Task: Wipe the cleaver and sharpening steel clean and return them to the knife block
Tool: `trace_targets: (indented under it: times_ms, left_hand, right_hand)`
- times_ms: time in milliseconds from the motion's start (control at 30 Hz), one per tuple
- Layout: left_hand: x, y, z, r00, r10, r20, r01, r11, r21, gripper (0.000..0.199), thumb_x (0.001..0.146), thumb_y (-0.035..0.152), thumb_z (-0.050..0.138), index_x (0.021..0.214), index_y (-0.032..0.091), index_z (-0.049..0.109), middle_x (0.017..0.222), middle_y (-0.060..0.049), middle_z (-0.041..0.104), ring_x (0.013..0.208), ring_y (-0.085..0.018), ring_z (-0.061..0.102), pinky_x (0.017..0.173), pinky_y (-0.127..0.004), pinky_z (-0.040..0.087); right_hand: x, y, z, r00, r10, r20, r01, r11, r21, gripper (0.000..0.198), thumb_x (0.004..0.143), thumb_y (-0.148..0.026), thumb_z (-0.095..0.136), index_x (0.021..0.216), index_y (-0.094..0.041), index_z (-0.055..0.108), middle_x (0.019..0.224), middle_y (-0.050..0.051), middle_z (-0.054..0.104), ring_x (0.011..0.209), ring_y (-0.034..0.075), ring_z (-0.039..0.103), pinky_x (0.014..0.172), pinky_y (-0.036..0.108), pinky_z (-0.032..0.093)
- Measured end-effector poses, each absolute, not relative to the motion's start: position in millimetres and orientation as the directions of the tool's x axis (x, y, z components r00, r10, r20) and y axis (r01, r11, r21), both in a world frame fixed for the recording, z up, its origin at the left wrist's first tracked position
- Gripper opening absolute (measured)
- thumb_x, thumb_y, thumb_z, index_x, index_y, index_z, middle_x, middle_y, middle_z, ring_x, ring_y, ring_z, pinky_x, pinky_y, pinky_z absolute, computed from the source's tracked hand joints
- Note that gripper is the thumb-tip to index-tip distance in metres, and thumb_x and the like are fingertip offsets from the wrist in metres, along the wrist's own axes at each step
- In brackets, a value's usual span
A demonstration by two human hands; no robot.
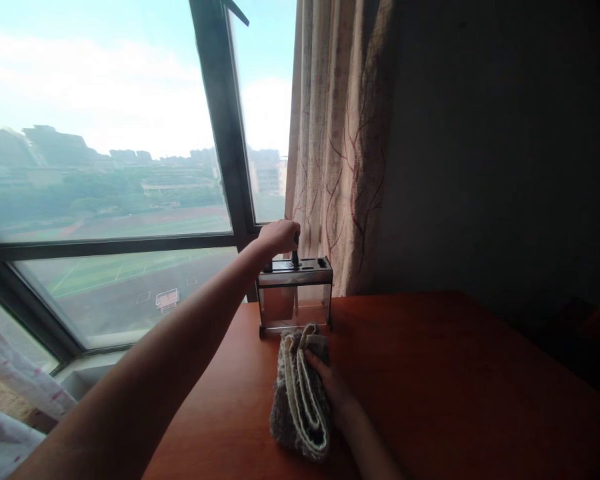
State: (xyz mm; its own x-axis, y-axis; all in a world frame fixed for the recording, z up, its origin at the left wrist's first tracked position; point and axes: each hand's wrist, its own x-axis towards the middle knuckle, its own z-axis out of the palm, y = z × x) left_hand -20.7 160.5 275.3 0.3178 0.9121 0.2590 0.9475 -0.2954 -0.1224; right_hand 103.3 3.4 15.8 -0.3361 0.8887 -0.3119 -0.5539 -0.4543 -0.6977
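My left hand [279, 237] reaches far forward, its fingers closed round the black upright handle [295, 257] on top of a clear box. This clear box [295, 303] has transparent walls, a dark frame and small feet, and stands upright near the table's far edge. Just in front of it lies a folded grey towel [300, 400] with pale edging, its layers looped toward me. My right hand [333, 387] grips the towel from its right side, the thumb on top and the other fingers hidden.
The reddish-brown wooden table [420, 373] extends to the right. Behind the box hang patterned curtains [337, 147], beside a slanted window frame [225, 120]. A dark wall [490, 153] rises at the back right. Whitish fabric [10, 393] hangs at the lower left.
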Motion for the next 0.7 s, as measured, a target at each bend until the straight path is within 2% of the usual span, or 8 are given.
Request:
trace_targets:
  times_ms: [133,233,333,367,467,533,600,700]
  left_hand:
    - [-20.9,162.0,274.0,0.308,0.915,0.258,0.951,-0.287,-0.118,0.037,0.069,0.032,0.067,0.107,0.029,0.064,0.107,-0.006,0.068,0.095,-0.026,0.063,0.073,-0.032,0.048]
    - [-17.8,154.9,273.7,0.296,0.915,0.274,0.955,-0.274,-0.117,0.047,0.071,0.031,0.068,0.117,0.029,0.058,0.114,-0.007,0.066,0.103,-0.028,0.061,0.083,-0.036,0.046]
    - [-13.6,134.1,270.1,0.297,0.859,0.416,0.954,-0.281,-0.1,0.058,0.08,0.03,0.06,0.134,0.026,0.041,0.13,-0.013,0.054,0.119,-0.032,0.049,0.097,-0.048,0.036]
    - [-12.8,124.5,266.1,0.289,0.787,0.545,0.948,-0.313,-0.052,0.057,0.082,0.029,0.058,0.135,0.025,0.039,0.133,-0.013,0.052,0.121,-0.032,0.047,0.099,-0.048,0.034]
    - [-13.6,92.8,238.1,0.183,0.643,0.744,0.871,-0.457,0.181,0.043,0.087,0.027,0.051,0.129,0.024,0.045,0.13,-0.01,0.054,0.12,-0.026,0.049,0.1,-0.039,0.037]
    - [-16.1,72.4,204.4,0.03,0.662,0.749,0.772,-0.491,0.403,0.037,0.088,0.027,0.049,0.125,0.023,0.047,0.125,-0.009,0.057,0.115,-0.022,0.053,0.098,-0.036,0.04]
    - [-19.0,53.7,163.2,-0.074,0.767,0.638,0.643,-0.452,0.619,0.04,0.087,0.032,0.052,0.124,0.019,0.048,0.124,-0.012,0.059,0.114,-0.023,0.054,0.099,-0.036,0.04]
    - [-22.8,27.2,108.0,-0.118,0.936,0.332,0.376,-0.267,0.887,0.059,0.081,0.042,0.061,0.131,0.017,0.043,0.133,-0.015,0.053,0.123,-0.027,0.049,0.101,-0.038,0.04]
  right_hand:
    - [103.8,1.1,19.5,-0.308,0.893,-0.328,-0.544,-0.449,-0.709,0.049,0.068,-0.046,0.075,0.103,-0.011,0.066,0.072,0.006,0.074,0.073,0.024,0.07,0.072,0.034,0.054]
    - [103.7,0.0,19.9,-0.33,0.888,-0.321,-0.558,-0.458,-0.693,0.048,0.07,-0.045,0.074,0.104,-0.012,0.066,0.074,0.006,0.074,0.073,0.024,0.07,0.072,0.034,0.054]
    - [104.8,-1.2,19.6,-0.368,0.878,-0.305,-0.578,-0.473,-0.665,0.044,0.073,-0.043,0.072,0.103,-0.012,0.066,0.076,0.006,0.074,0.075,0.024,0.07,0.073,0.035,0.054]
    - [105.7,-1.7,19.9,-0.379,0.876,-0.3,-0.587,-0.478,-0.653,0.042,0.074,-0.043,0.071,0.102,-0.013,0.066,0.077,0.007,0.074,0.075,0.025,0.07,0.073,0.035,0.054]
    - [110.4,-3.3,23.3,-0.398,0.876,-0.272,-0.625,-0.476,-0.619,0.039,0.074,-0.043,0.07,0.101,-0.014,0.067,0.08,0.007,0.075,0.079,0.025,0.07,0.074,0.036,0.054]
    - [114.8,-3.8,27.6,-0.412,0.871,-0.268,-0.636,-0.485,-0.6,0.041,0.073,-0.046,0.07,0.1,-0.014,0.067,0.082,0.008,0.075,0.081,0.026,0.07,0.075,0.037,0.054]
    - [119.7,-3.6,32.1,-0.443,0.852,-0.279,-0.627,-0.517,-0.583,0.045,0.072,-0.052,0.067,0.099,-0.015,0.068,0.084,0.009,0.075,0.084,0.028,0.069,0.076,0.039,0.053]
    - [127.3,-3.0,35.5,-0.468,0.845,-0.259,-0.63,-0.525,-0.573,0.051,0.073,-0.059,0.059,0.098,-0.016,0.069,0.086,0.01,0.075,0.089,0.03,0.068,0.079,0.042,0.051]
